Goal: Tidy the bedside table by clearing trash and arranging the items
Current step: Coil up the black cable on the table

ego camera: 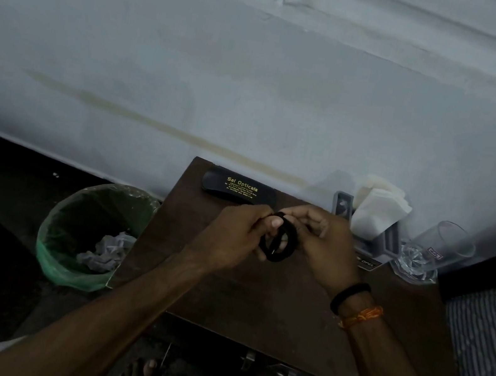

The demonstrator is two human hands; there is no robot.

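hands work together above the counter [268, 307]: left grip [231, 238] and right grip [326, 244] both pinch a coiled black cord [280, 243]. keep loops even and snug, then lay it beside the glasses case [238, 187].

Front half of the surface [252, 304]: bare wood from the near edge up to the hands, open to pass over.
Middle: both hands, left hand [231, 238] and right hand [325, 251], meet above the surface around a black coiled cord [280, 243], blocking the centre.
Back edge: black spectacle case [236, 188] lies along the wall, well apart from the tissue holder [373, 223].
Back right corner: crowded; tissue holder, a small dark box [367, 262] and a clear glass [427, 252] stand close together.
Left side: green-lined bin [89, 233] stands just beside the surface, its mouth open from above.
Right side: striped bedding [488, 356] borders the surface.
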